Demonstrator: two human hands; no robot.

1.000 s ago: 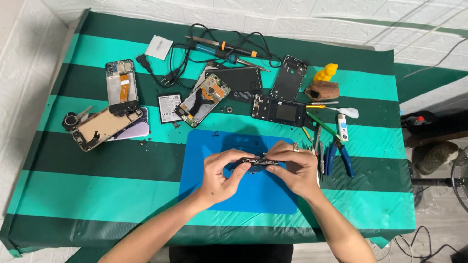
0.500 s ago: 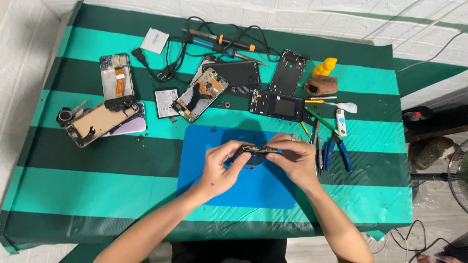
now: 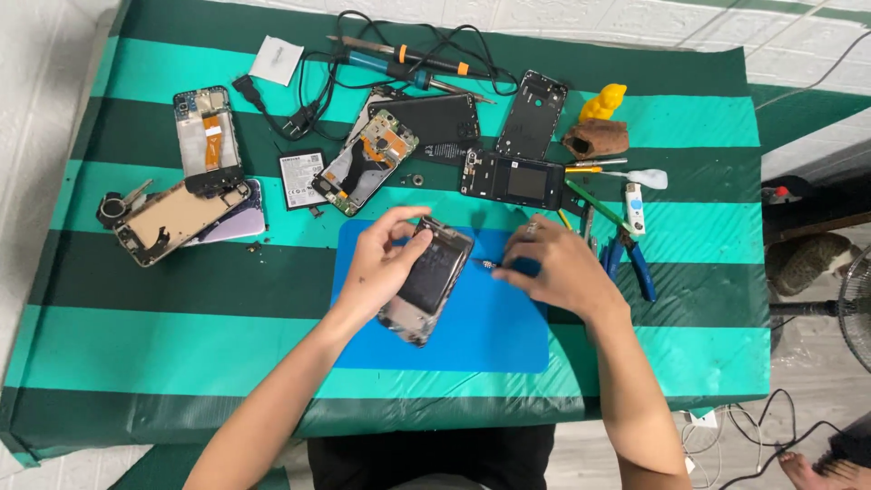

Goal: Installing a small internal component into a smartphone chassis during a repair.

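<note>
Opened phone (image 3: 428, 279), dark plate inside a pale metal frame, back cover off. Held over the blue mat (image 3: 490, 336), long axis slanting from upper right, near the top edge of the mat, down to lower left. Left hand (image 3: 381, 263) clamped on its left side, thumb and fingers curled round the upper end. Right hand (image 3: 553, 268) closed on a blue-handled screwdriver (image 3: 508, 266), tip just at the right edge of the phone. Beyond the mat, pliers (image 3: 631, 259) and a soldering iron (image 3: 399, 65) on the striped cloth (image 3: 136, 318).
</note>
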